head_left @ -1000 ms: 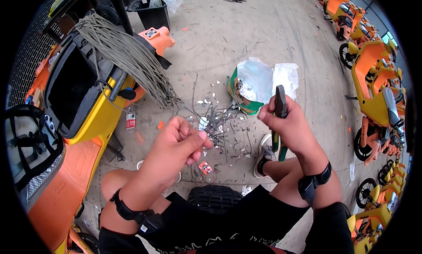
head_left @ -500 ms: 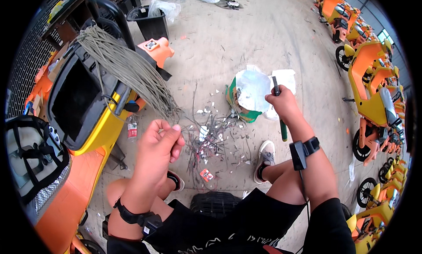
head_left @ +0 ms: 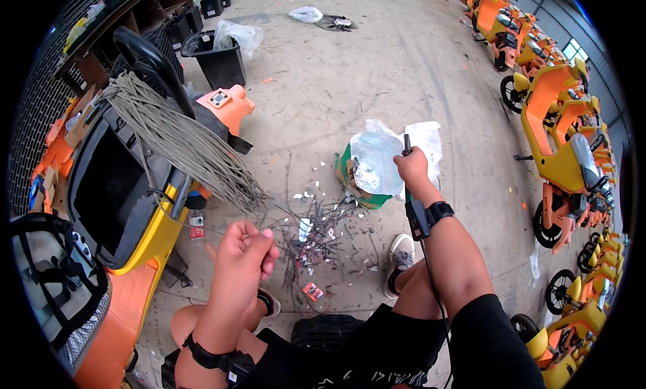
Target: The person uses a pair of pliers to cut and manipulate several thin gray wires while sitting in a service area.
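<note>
My left hand [head_left: 245, 258] is curled, thumb against fingers, beside a scatter of cut wires and white scraps [head_left: 316, 234] on the floor; whatever is in its pinch is too small to name. My right hand [head_left: 414, 167] grips pliers [head_left: 407, 143] with dark jaws and a green handle, reaching forward over the right side of an open green sack [head_left: 344, 177] with a pale plastic liner [head_left: 375, 150]. A thick bundle of grey cables [head_left: 171, 133] drapes over the yellow scooter body [head_left: 151, 248] at left, its loose ends hanging above the floor near the scraps.
A black bin [head_left: 215, 63] holding clear plastic stands behind the scooter. A black bag [head_left: 47, 281] sits at the left edge. Rows of orange and yellow scooters [head_left: 558, 153] line the right. Between my feet is a black crate or seat [head_left: 319, 328].
My right hand has moved forward with the pliers, toward the sack. My left hand has drawn back left of the scraps, still curled. The view has shifted slightly, showing more of the far floor.
</note>
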Demonstrator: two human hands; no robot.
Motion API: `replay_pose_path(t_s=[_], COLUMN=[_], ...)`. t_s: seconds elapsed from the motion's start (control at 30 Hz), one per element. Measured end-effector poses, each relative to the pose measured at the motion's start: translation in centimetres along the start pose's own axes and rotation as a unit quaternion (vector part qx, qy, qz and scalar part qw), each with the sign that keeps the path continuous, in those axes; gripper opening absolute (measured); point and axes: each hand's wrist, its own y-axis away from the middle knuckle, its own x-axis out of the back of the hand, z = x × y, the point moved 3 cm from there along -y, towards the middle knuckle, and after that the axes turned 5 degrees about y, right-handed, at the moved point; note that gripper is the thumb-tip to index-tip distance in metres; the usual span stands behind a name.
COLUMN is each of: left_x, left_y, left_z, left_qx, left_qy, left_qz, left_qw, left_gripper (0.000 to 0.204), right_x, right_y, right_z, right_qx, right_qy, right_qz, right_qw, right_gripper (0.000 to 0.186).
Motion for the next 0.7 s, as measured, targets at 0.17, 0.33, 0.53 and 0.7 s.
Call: replay_pose_path(t_s=[0.17, 0.33, 0.53, 0.7], left_x=[0.2, 0.0, 0.6, 0.8], left_y=[0.2, 0.0, 0.3, 0.1], left_z=[0.0, 0.0, 0.1, -0.3], left_qx=[0.009, 0.011, -0.006, -0.009], left_qy=[0.000, -0.014, -0.007, -0.026], left_qz=[0.000, 0.007, 0.003, 0.008], left_qw=[1.000, 1.000, 1.000, 1.000], left_gripper=[0.016, 0.015, 0.014, 0.015], right_x=[-0.5, -0.6, 0.0, 1.0], right_y=[-1.0, -2.1, -1.6, -1.2], right_z=[1.4, 3.0, 1.8, 1.6], right_qx=[0.001, -0.016, -0.014, -0.008], right_qy=[-0.038, -0.088, -0.105, -0.137], right_qz=[0.028, 0.016, 0.005, 0.006], right_qw=[0.999, 0.996, 0.994, 0.991], right_gripper=[0.029, 0.018, 0.018, 0.022])
